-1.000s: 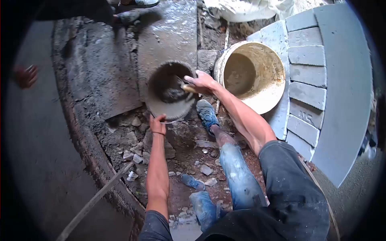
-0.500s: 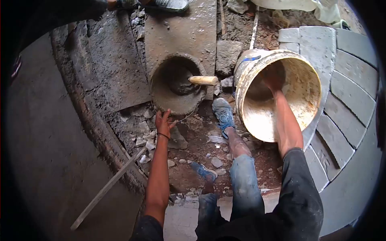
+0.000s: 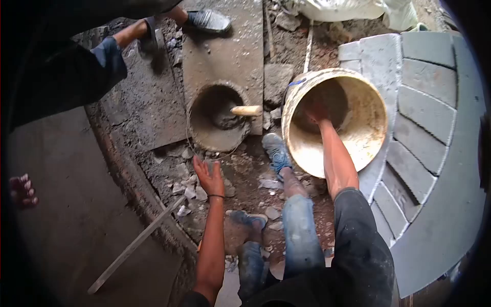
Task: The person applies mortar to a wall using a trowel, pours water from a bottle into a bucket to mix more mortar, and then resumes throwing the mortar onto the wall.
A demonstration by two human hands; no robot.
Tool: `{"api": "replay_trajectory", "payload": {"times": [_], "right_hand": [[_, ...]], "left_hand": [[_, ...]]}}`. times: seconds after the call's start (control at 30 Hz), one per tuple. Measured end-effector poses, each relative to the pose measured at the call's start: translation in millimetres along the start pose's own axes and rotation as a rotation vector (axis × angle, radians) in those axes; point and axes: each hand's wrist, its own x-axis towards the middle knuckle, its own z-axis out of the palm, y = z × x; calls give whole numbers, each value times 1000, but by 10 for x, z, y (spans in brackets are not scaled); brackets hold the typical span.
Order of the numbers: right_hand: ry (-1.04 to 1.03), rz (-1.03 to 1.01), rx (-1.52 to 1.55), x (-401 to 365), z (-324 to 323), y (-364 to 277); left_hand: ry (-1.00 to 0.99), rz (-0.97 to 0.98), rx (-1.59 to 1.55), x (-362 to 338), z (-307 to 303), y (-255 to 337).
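My left hand (image 3: 208, 176) is open, palm partly up and fingers apart, just below a mortar-coated bucket (image 3: 207, 134). It lies close to that bucket's thin wire handle and holds nothing that I can see. Inside the bucket is a tool with a short wooden handle (image 3: 246, 110) poking over the rim; its lower end sits in the dark. To the right, a large pale bucket (image 3: 368, 135) is tipped toward me, its inner wall smeared with residue. My right hand (image 3: 315, 108) reaches deep into it, where shadow hides the fingers.
A co-worker's legs and shoe (image 3: 209, 21) are at upper left, and a person's hand (image 3: 23, 192) shows at the left edge. Curved grey slabs (image 3: 427, 105) line the right. A wooden strip (image 3: 135, 244) lies lower left. Rubble (image 3: 192, 187) surrounds my feet.
My left hand has come off the mortar bucket's rim and opened below it. My right hand stays inside the pale bucket. A co-worker's leg has entered at upper left.
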Motion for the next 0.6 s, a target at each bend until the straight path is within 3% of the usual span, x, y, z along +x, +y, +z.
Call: {"api": "replay_trajectory", "payload": {"times": [0.03, 0.07, 0.13, 0.17, 0.27, 0.33, 0.4, 0.43, 0.5, 0.6], "right_hand": [[-105, -6, -14, -95, 40, -131], [-209, -14, -26, -196, 73, -273], [-193, -94, -443, -402, 28, -619], [246, -253, -464, -147, 501, -215], [223, -343, -437, -263, 533, 68], [439, -297, -355, -506, 78, 48], [389, -120, -268, -1048, -600, -318], [415, -168, -131, -1377, -917, -562], [513, -379, 64, -1938, -1256, -813], [428, -596, -29, -2596, -1569, -1478]], "left_hand": [[-81, 69, -1, -23, -58, -107], [-101, -23, 1, -134, -98, -13], [-104, -103, -10, -228, -282, -370], [-116, -179, -36, -234, -362, -485], [-102, -230, -99, -344, -449, -548], [-106, -160, -159, -404, -313, -500], [-125, -93, -184, -407, -68, -291], [-139, -10, -177, -386, 61, -132], [-245, -121, -346, -389, 323, 446], [-509, -368, -692, -315, 654, 967]]}}
